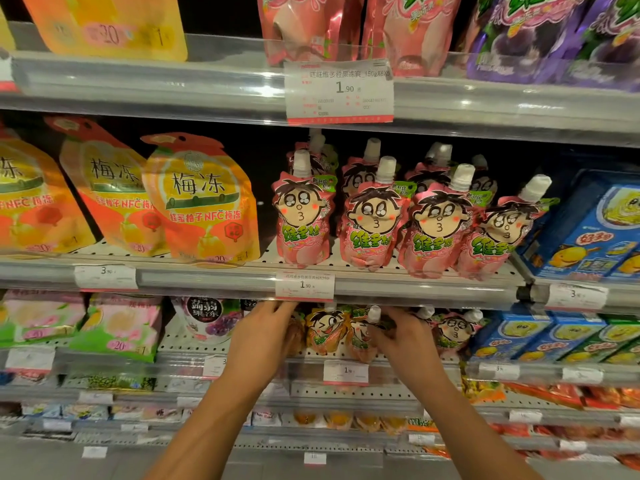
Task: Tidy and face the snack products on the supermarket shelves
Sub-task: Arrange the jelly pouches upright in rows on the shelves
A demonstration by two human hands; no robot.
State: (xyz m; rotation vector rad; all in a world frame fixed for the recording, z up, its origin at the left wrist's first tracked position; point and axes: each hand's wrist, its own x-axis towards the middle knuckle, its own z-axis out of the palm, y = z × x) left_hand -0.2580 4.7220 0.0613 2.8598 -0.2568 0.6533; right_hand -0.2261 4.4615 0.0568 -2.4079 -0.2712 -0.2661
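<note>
Orange pouches (325,332) with cartoon faces stand on the third shelf (311,365) down, just under the rail with the price tag (304,285), and both hands are in among them. The left hand (266,337) reaches in at the left flank of the group, its fingers going behind the edge of the leftmost pouch; whether they actually curl round it cannot be told, since the fingertips are hidden. The right hand (401,336) grips a pouch just below its white cap (374,313), thumb and fingers wrapped round the neck.

To do this step well, I would draw each pouch forward to the shelf lip, set it upright on its base and turn the printed face square to the aisle. Holding near the neck gives control, but these soft pouches likely slump, so steady the bottom with the other hand before letting go.

Outward from there, pink pouches (453,332) stand just beside on the right, then blue boxes (512,337). On the shelf above, the pink row (374,220) leans rightward at its far end and would want straightening too. Yellow bags (204,202) stand to its left.
</note>
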